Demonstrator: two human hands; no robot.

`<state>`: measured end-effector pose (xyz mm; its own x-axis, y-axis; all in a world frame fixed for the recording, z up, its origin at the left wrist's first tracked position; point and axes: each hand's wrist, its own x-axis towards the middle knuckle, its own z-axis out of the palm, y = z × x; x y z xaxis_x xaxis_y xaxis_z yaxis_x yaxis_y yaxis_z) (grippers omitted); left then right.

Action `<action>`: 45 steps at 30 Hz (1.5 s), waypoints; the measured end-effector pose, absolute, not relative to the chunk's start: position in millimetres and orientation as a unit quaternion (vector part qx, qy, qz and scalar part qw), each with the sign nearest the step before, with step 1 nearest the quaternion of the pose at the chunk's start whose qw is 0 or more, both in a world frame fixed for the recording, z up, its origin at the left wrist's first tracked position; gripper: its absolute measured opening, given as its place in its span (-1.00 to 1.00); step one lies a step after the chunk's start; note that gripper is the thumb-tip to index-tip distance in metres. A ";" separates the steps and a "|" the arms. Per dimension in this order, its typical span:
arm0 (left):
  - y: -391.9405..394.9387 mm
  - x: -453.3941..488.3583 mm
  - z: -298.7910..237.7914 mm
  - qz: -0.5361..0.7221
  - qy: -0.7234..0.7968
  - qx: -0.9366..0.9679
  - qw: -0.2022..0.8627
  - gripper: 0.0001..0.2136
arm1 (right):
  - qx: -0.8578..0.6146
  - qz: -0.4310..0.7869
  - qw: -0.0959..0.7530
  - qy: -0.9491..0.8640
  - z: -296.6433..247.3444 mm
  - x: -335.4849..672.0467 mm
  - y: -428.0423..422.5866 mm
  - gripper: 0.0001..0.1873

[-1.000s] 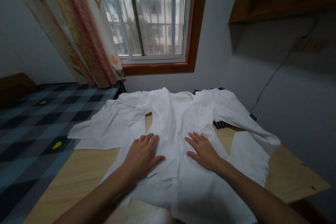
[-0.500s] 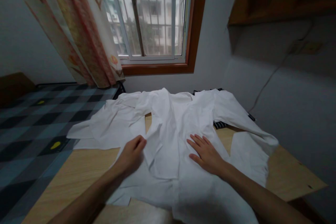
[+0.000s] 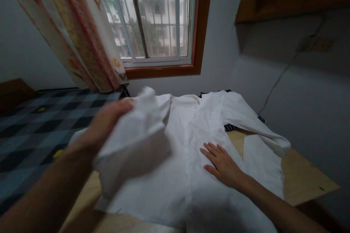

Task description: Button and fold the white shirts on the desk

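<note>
A white shirt (image 3: 202,123) lies spread over a light wooden board, its right sleeve stretched toward the board's far right side. My left hand (image 3: 116,111) is raised at the left, blurred, with its fingers closed on the shirt's left front panel. That lifted cloth (image 3: 139,134) hangs down from the hand and hides part of the left sleeve. My right hand (image 3: 220,160) rests flat on the shirt's right front, fingers spread.
The wooden board (image 3: 308,178) shows at the right and lower left. A bed with a checked cover (image 3: 24,131) adjoins it at left. Behind are a curtain (image 3: 79,32) and window (image 3: 153,18). A wooden shelf (image 3: 273,3) hangs upper right, above a cable (image 3: 279,80).
My left hand has risen up and to the left, lifting the left front panel off the layers beneath. My right hand stays flat on the shirt, nearly unmoved.
</note>
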<state>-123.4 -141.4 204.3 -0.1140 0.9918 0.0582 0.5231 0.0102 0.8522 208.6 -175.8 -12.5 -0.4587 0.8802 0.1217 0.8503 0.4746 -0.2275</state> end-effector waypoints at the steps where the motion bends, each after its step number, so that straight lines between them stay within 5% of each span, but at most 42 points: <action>1: -150.3 -100.1 185.9 0.301 0.571 0.681 0.346 -0.60 | -0.508 0.065 0.112 -0.852 -12.5 208.8 -175.9 -0.44; 4: -169.1 -54.9 126.8 0.042 0.416 0.828 0.374 -0.61 | -0.507 0.059 0.108 -0.853 -12.7 209.9 -176.5 -0.43; 10: -160.9 -72.8 58.1 -0.020 0.403 0.900 0.163 -0.41 | -0.512 0.071 0.093 -0.851 -12.4 210.4 -177.0 -0.41; 19: -222.0 -74.0 57.1 -0.089 0.384 0.893 0.217 -0.23 | -0.468 0.081 0.091 -0.875 -17.2 233.3 -196.0 -0.38; 24: -172.9 -105.2 99.9 0.031 0.385 0.856 0.343 -0.52 | -0.443 0.085 0.082 -0.889 -17.1 255.1 -209.6 -0.35; 28: -72.9 -167.8 87.4 0.246 0.664 0.703 0.067 -0.40 | -0.453 0.091 0.083 -0.883 -13.6 257.3 -212.8 -0.35; 30: -40.7 -189.9 69.4 0.191 0.741 0.640 0.061 -0.36 | -0.454 0.096 0.087 -0.882 -12.6 255.3 -213.0 -0.35; 36: -33.2 -186.0 50.4 0.084 0.748 0.654 0.077 -0.72 | -0.458 0.094 0.087 -0.880 -13.8 252.5 -213.6 -0.35; 40: -24.6 -181.1 109.9 0.120 0.746 0.655 0.007 -0.82 | -0.454 0.093 0.091 -0.881 -15.0 253.0 -213.9 -0.36; 45: -9.8 -204.4 207.5 0.294 0.704 0.597 -0.249 -0.70 | -0.455 0.094 0.093 -0.880 -14.7 251.9 -213.4 -0.36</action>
<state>-204.4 -9.8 207.5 -0.1636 0.6929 0.7022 0.9865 0.1145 0.1168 251.9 -213.4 -14.7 -0.5682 0.8192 0.0774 0.7842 0.5676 -0.2508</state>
